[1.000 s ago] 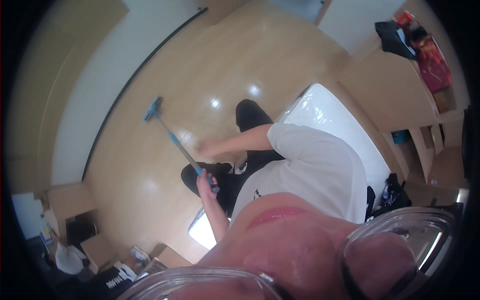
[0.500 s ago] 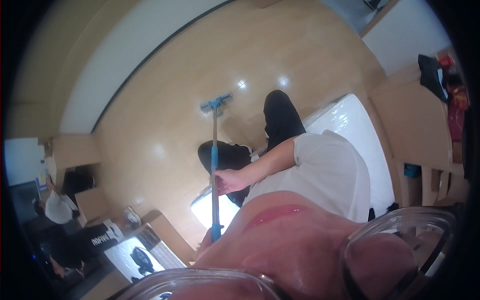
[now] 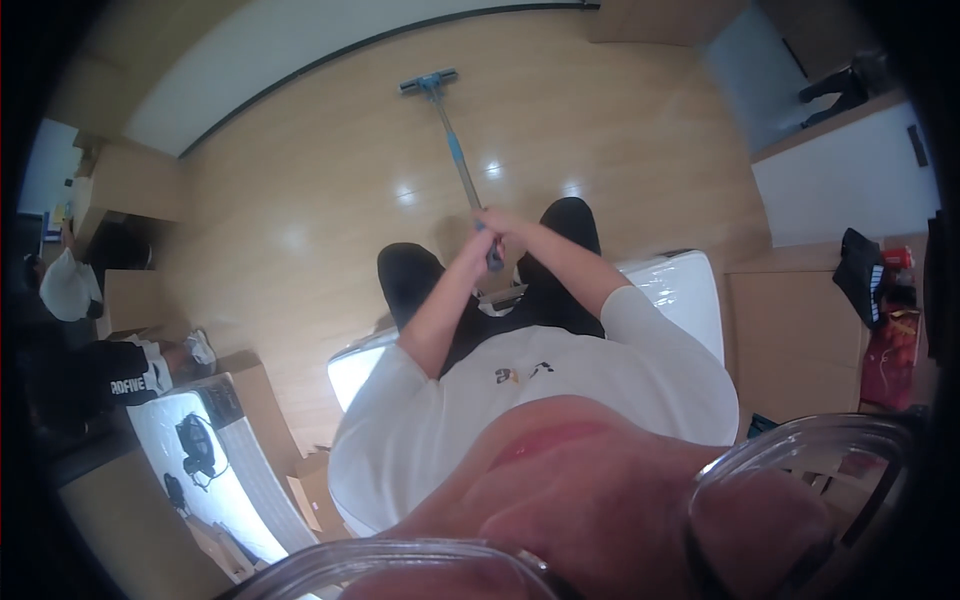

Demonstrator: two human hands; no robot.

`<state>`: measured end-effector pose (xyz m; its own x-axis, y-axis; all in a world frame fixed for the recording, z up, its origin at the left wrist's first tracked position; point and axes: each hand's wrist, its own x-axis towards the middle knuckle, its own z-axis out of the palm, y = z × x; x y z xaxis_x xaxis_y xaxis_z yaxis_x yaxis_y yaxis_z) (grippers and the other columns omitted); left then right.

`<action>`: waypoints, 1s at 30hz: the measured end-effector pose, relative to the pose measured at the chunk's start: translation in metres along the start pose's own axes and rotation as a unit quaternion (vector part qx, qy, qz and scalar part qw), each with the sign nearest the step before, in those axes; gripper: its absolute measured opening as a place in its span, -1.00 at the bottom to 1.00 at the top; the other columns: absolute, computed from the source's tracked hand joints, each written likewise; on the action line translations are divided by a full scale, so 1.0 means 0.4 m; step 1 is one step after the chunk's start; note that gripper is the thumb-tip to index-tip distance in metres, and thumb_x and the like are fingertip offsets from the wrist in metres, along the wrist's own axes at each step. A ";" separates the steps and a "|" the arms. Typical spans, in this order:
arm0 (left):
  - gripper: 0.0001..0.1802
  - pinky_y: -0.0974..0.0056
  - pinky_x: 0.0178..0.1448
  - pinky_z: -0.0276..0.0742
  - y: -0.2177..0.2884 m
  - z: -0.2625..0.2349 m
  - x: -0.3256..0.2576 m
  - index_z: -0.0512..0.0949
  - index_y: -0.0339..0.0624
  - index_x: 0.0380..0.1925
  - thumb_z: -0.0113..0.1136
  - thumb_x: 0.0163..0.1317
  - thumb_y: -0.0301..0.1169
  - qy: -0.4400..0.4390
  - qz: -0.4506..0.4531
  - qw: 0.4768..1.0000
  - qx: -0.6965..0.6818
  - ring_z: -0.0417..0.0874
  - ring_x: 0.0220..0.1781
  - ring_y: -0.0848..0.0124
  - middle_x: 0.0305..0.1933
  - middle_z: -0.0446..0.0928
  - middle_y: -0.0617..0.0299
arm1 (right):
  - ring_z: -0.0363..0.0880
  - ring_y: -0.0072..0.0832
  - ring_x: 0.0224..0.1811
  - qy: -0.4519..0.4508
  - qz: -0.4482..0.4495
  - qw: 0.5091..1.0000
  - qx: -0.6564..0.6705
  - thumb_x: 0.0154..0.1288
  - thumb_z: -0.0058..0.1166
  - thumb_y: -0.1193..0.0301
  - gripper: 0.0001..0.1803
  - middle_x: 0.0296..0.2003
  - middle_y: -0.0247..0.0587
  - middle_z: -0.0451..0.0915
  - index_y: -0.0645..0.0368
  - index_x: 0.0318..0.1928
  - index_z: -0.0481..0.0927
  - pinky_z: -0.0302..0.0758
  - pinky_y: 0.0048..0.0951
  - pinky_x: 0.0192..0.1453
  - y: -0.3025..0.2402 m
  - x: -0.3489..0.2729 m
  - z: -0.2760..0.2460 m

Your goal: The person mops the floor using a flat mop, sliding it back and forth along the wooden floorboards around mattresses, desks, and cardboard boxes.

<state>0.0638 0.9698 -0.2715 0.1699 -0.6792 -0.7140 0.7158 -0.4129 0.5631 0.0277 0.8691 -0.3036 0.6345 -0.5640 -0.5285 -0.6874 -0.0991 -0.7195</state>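
A blue-and-grey mop [image 3: 466, 172] stretches away from me over the floor, its flat head [image 3: 428, 82] resting on the boards near the far wall. Both my hands are wrapped around the upper end of its handle, close together. My left hand [image 3: 484, 243] grips near the blue-grey end of the handle, which sticks out below it. Slightly farther along the shaft, my right hand [image 3: 505, 226] is closed around it too. The fingers partly hide each other. My dark-trousered knees are on either side, just below the hands.
White plastic-wrapped padding [image 3: 672, 285] is at my right side. Cardboard boxes [image 3: 795, 325] and a red bag [image 3: 890, 360] lie farther right. To the left, a person [image 3: 70, 285] is near more boxes, and a wrapped white slab [image 3: 195, 460] carries a black cabled object.
The mop head has slid forward, away from me toward the far wall. My hands have moved forward with the handle and now sit together near its end; before, they were apart.
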 end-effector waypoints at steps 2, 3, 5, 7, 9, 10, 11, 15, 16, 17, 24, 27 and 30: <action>-0.84 0.32 -0.68 0.30 0.034 0.057 0.056 0.40 -0.14 -0.46 0.06 0.26 -0.36 -0.021 -0.014 0.999 -0.035 0.38 -0.74 0.44 -0.67 0.36 0.27 | 0.58 -0.28 -0.40 -0.099 0.032 0.994 0.040 0.34 -0.07 0.11 -0.54 -0.35 -0.02 0.59 0.36 -0.22 0.53 0.55 -0.24 -0.30 0.017 0.048 -0.105; -0.84 0.32 -0.68 0.30 0.032 0.052 0.053 0.40 -0.14 -0.46 0.06 0.26 -0.36 -0.019 -0.014 0.999 -0.037 0.38 -0.74 0.44 -0.67 0.36 0.27 | 0.58 -0.28 -0.40 -0.101 0.032 0.994 0.039 0.34 -0.07 0.11 -0.54 -0.35 -0.02 0.59 0.36 -0.22 0.53 0.55 -0.24 -0.30 0.001 0.040 -0.107; -0.84 0.34 -0.69 0.26 0.041 0.020 -0.002 0.39 -0.15 -0.41 0.05 0.30 -0.34 0.026 0.032 0.998 -0.051 0.37 -0.72 0.47 -0.65 0.34 0.30 | 0.60 -0.30 -0.37 -0.039 -0.014 0.999 0.026 0.33 -0.02 0.18 -0.59 -0.39 -0.03 0.57 0.38 -0.23 0.50 0.59 -0.27 -0.25 -0.083 0.017 -0.078; -0.83 0.31 -0.71 0.24 0.024 -0.025 -0.142 0.32 -0.15 -0.44 0.07 0.27 -0.39 0.011 0.043 0.999 -0.018 0.35 -0.72 0.45 -0.64 0.30 0.30 | 0.61 -0.28 -0.34 -0.082 0.038 0.987 0.134 0.32 -0.02 0.24 -0.64 -0.41 -0.05 0.55 0.38 -0.23 0.50 0.60 -0.27 -0.25 -0.113 0.013 -0.015; -0.82 0.32 -0.72 0.21 0.035 -0.101 -0.348 0.31 -0.16 -0.41 0.08 0.28 -0.39 0.022 0.035 0.998 0.042 0.30 -0.76 0.47 -0.64 0.28 0.32 | 0.61 -0.26 -0.32 -0.163 0.134 0.913 0.350 0.31 -0.04 0.37 -0.77 -0.46 -0.09 0.53 0.35 -0.26 0.49 0.61 -0.27 -0.27 -0.164 0.021 0.096; -0.82 0.34 -0.73 0.17 0.049 -0.104 -0.464 0.32 -0.17 -0.40 0.08 0.29 -0.38 0.090 0.046 0.989 0.104 0.25 -0.79 0.50 -0.67 0.25 0.35 | 0.60 -0.25 -0.34 -0.196 0.186 0.848 0.456 0.30 -0.06 0.43 -0.83 -0.48 -0.11 0.52 0.32 -0.30 0.49 0.61 -0.27 -0.29 -0.171 0.023 0.170; -0.81 0.34 -0.73 0.18 0.075 -0.111 -0.578 0.35 -0.19 -0.39 0.10 0.28 -0.35 0.129 0.026 0.978 0.160 0.31 -0.76 0.50 -0.64 0.32 0.31 | 0.60 -0.23 -0.35 -0.192 0.224 0.794 0.532 0.29 -0.08 0.46 -0.85 -0.47 -0.09 0.52 0.31 -0.32 0.46 0.61 -0.25 -0.29 -0.176 0.026 0.248; -0.58 0.16 -0.13 0.56 0.043 -0.233 -1.015 0.56 -0.22 -0.01 0.26 0.10 -0.34 0.354 0.076 0.785 0.503 0.69 -0.29 0.17 -0.32 0.66 0.04 | 0.52 -0.23 -0.42 -0.322 0.277 0.656 0.624 0.21 -0.17 0.59 -0.91 -0.46 -0.02 0.43 0.32 -0.26 0.32 0.59 -0.21 -0.29 -0.318 -0.288 0.517; -0.60 0.14 -0.06 0.57 0.010 -0.235 -1.105 0.63 -0.09 -0.05 0.28 0.03 -0.36 0.439 0.019 0.747 0.500 0.70 -0.19 0.10 -0.24 0.67 0.00 | 0.51 -0.23 -0.42 -0.375 0.305 0.597 0.640 0.19 -0.18 0.62 -0.87 -0.47 -0.02 0.41 0.32 -0.22 0.31 0.58 -0.21 -0.29 -0.371 -0.394 0.537; -0.69 0.11 -0.16 0.59 0.039 -0.158 -1.151 0.69 -0.04 -0.19 0.29 0.00 -0.34 0.499 -0.019 0.679 0.538 0.70 -0.27 0.07 -0.35 0.67 0.06 | 0.50 -0.23 -0.43 -0.351 0.324 0.609 0.633 0.19 -0.19 0.62 -0.84 -0.46 -0.03 0.40 0.33 -0.18 0.27 0.58 -0.21 -0.28 -0.402 -0.469 0.539; -0.82 0.06 -0.37 0.54 -0.036 -0.203 -1.005 0.72 0.01 -0.37 0.29 -0.01 -0.29 0.518 0.031 0.568 0.639 0.67 -0.45 0.08 -0.48 0.64 0.15 | 0.53 -0.25 -0.59 -0.204 0.264 0.742 0.581 0.38 -0.16 0.41 -0.85 -0.62 -0.08 0.43 0.27 -0.27 0.32 0.56 -0.16 -0.45 -0.364 -0.403 0.497; -0.75 0.09 -0.41 0.52 -0.045 -0.200 -0.844 0.66 -0.16 -0.31 0.29 0.05 -0.26 0.458 0.114 0.676 0.566 0.64 -0.49 0.10 -0.46 0.63 0.05 | 0.50 -0.29 -0.61 -0.098 0.203 0.851 0.474 0.31 -0.06 0.34 -0.78 -0.62 -0.14 0.44 0.24 -0.40 0.39 0.47 -0.22 -0.58 -0.347 -0.293 0.410; -0.71 0.37 -0.69 0.25 0.095 -0.093 -0.653 0.53 -0.24 -0.21 0.18 0.25 -0.23 0.182 0.007 0.971 0.155 0.40 -0.73 0.45 -0.66 0.41 0.26 | 0.43 -0.35 -0.72 0.014 0.157 0.830 0.536 0.37 -0.09 0.33 -0.79 -0.64 -0.18 0.41 0.26 -0.28 0.35 0.43 -0.28 -0.70 -0.235 -0.053 0.273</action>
<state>0.0718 1.1540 -0.0789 0.4472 -0.4495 -0.7733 0.4827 -0.6066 0.6317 0.1174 0.9800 -0.2739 0.4649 -0.4443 -0.7658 -0.0993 0.8334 -0.5437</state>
